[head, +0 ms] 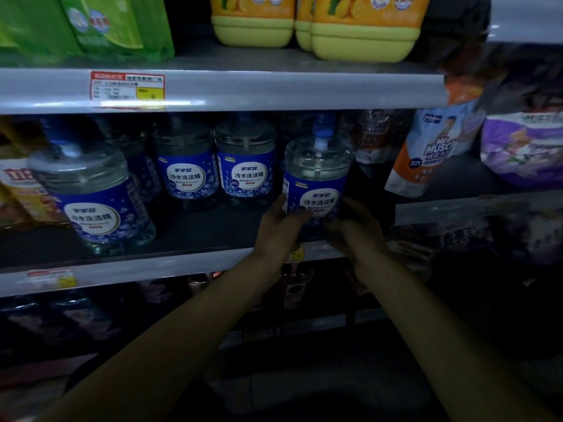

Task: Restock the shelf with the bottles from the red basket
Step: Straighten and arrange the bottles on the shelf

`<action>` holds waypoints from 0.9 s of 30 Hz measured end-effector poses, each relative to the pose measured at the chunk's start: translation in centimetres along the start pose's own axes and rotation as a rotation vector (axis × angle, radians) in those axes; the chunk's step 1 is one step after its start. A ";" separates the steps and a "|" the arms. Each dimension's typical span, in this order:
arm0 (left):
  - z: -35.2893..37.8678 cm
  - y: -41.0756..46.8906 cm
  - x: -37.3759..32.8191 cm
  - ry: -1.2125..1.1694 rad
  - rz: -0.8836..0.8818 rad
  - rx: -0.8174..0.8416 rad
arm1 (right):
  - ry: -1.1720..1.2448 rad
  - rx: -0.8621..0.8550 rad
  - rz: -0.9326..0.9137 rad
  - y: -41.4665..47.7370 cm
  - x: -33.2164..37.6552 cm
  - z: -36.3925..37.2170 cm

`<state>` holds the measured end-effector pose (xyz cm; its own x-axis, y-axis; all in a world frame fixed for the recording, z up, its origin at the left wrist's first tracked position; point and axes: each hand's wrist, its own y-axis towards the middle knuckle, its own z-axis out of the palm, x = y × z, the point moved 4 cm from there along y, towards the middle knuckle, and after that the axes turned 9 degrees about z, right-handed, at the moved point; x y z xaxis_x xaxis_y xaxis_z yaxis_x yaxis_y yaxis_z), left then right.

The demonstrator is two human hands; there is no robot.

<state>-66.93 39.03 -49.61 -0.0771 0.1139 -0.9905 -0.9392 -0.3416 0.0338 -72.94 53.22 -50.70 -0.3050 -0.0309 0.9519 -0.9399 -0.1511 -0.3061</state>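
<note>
A clear bottle with a blue label and blue cap (316, 175) stands at the front right of the middle shelf (189, 269). My left hand (278, 222) grips its lower left side and my right hand (355, 223) grips its lower right side. Two matching bottles (185, 172) (246, 166) stand further back on the same shelf, and a third (91, 196) stands near the front at the left. The red basket is out of view.
Yellow jugs (362, 25) and green packs (106, 25) fill the shelf above. Orange and purple refill pouches (432, 147) hang to the right. Dark products line the shelf below. Bare shelf floor lies between the left front bottle and the held one.
</note>
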 end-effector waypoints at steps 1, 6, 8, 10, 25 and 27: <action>0.1 0.3 0.0 0.009 0.009 -0.001 | -0.002 0.006 -0.001 0.2 0.1 0.1; 0.0 1.6 -0.4 -0.044 -0.015 -0.014 | 0.013 0.085 -0.040 1.7 0.6 1.1; 0.1 2.2 -0.4 -0.058 -0.030 -0.031 | 0.001 0.098 -0.052 2.3 0.8 1.8; 0.1 2.9 -0.2 -0.091 -0.033 -0.048 | 0.007 0.117 -0.063 2.9 0.9 2.4; 0.2 5.5 1.1 -0.106 0.083 -0.119 | 0.076 0.158 -0.107 5.0 1.7 4.3; 0.2 5.8 1.3 -0.102 0.095 -0.112 | 0.061 0.159 -0.116 5.2 1.5 4.5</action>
<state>-72.54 37.41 -50.63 -0.2024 0.1679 -0.9648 -0.8836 -0.4560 0.1060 -77.57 47.93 -50.74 -0.2092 0.0550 0.9763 -0.9347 -0.3046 -0.1832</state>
